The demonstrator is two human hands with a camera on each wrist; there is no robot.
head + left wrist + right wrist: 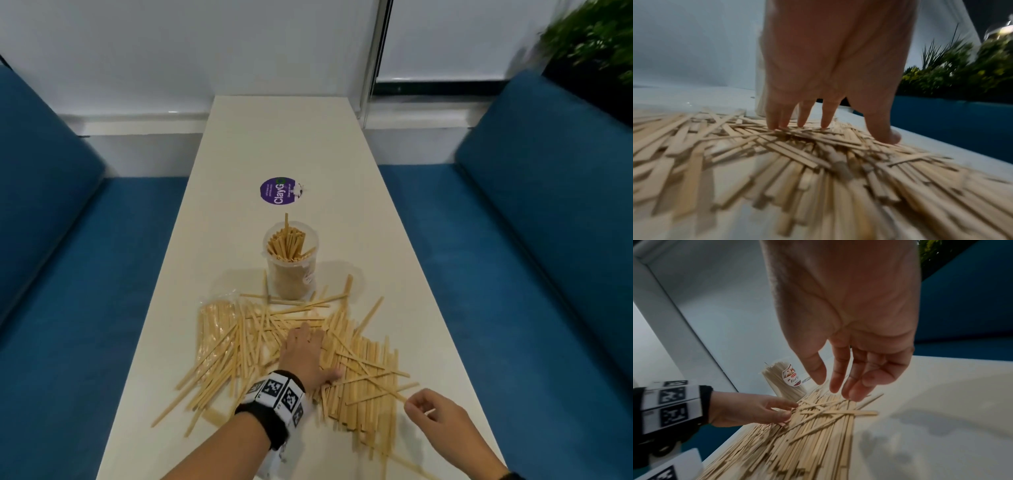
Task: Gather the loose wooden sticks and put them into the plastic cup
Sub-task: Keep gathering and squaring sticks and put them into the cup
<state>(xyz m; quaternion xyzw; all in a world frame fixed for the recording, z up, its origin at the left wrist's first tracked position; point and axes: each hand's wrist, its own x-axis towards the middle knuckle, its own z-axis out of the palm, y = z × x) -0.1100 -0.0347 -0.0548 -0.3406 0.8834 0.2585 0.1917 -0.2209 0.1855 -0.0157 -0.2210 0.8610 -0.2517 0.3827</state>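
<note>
Loose wooden sticks (363,377) lie in a wide heap on the near half of the white table (281,137). Just behind the heap stands the clear plastic cup (291,270), packed with upright sticks. My left hand (318,353) lies flat on the middle of the heap; its straight fingertips (825,125) press on the sticks (797,154). My right hand (423,409) hovers at the heap's right edge. The right wrist view shows the right hand (828,384) with loose fingers holding nothing, above the sticks (818,426), with the cup (785,382) and my left hand (764,410) beyond.
A clear wrapper (215,325) with more sticks lies at the heap's left side. A round purple sticker (277,191) lies flat beyond the cup. Blue benches (68,308) flank the narrow table on both sides. A green plant (599,41) stands at the far right.
</note>
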